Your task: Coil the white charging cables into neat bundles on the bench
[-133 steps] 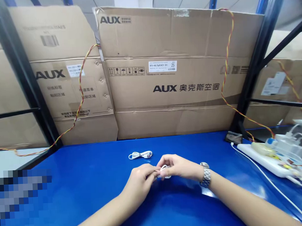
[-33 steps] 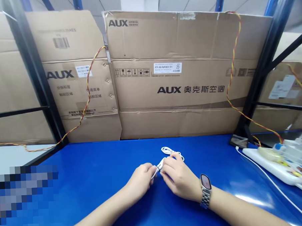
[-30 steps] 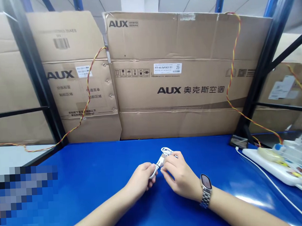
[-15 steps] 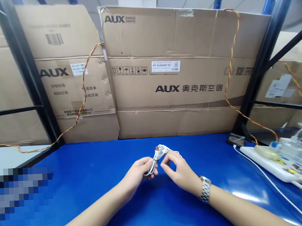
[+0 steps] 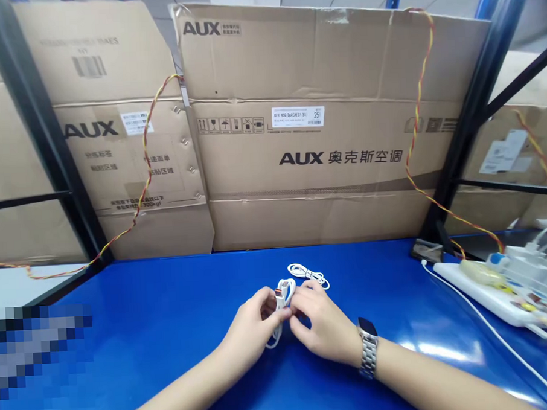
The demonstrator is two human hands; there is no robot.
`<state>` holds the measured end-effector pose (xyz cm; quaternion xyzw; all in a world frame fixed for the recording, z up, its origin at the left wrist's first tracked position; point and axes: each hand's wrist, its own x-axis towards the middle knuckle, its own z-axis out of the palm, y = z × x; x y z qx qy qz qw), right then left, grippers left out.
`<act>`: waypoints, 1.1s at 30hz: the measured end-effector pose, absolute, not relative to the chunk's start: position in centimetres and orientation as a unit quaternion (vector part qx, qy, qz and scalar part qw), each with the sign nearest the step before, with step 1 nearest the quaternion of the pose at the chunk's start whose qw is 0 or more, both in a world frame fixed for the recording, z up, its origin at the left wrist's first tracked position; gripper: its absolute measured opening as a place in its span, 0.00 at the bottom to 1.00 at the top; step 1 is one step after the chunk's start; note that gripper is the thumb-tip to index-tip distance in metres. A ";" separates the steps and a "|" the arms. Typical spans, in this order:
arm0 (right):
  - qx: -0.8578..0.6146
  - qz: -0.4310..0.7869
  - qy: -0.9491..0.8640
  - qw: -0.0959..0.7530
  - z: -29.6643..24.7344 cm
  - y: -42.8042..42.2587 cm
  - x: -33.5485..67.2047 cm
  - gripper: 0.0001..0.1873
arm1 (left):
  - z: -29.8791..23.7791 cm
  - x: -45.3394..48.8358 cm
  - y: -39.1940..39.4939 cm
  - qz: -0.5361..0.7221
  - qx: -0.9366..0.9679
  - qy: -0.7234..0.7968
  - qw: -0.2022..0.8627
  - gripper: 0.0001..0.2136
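My left hand (image 5: 254,324) is closed around a white USB cable (image 5: 285,284), coiled into a bundle. The cable's plug, with an orange inside, points up between my fingers, and a loop hangs below my thumb. My right hand (image 5: 321,318), with a metal-banded watch (image 5: 368,349) on its wrist, has curled fingers pressed to the right side of the same bundle; its fingertips are partly hidden. Just behind my right hand, a second coiled white cable (image 5: 309,275) with a dark tie lies on the blue table (image 5: 205,304).
Large cardboard boxes (image 5: 251,224) stand along the back edge. Black rack posts (image 5: 461,136) rise at both sides. To the right lies a white power strip (image 5: 477,293) crowded with plugs, and a white cord (image 5: 482,323) runs forward from there. Twisted red-yellow wire (image 5: 147,174) hangs before the boxes.
Both hands have come closer together, and the bundle in my left hand has turned and dropped slightly. The second coil now shows separately behind my right hand. The view has shifted a little.
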<state>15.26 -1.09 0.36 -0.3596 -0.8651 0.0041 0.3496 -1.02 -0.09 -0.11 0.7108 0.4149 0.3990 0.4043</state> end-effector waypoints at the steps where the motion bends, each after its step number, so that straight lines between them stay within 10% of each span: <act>1: -0.358 -0.006 -0.866 0.350 0.3 -1.1 15.2 0.07 | 0.0 -1.0 -0.1 0.401 0.706 0.419 0.407 0.08; 16: -0.398 0.084 -0.824 0.396 1.5 -0.6 15.5 0.10 | 2.8 -1.8 0.0 0.436 0.611 0.386 0.537 0.09; 33: -0.367 -0.052 -0.861 0.349 0.7 -1.8 14.7 0.08 | -0.2 -1.7 1.1 0.434 0.659 0.482 0.380 0.15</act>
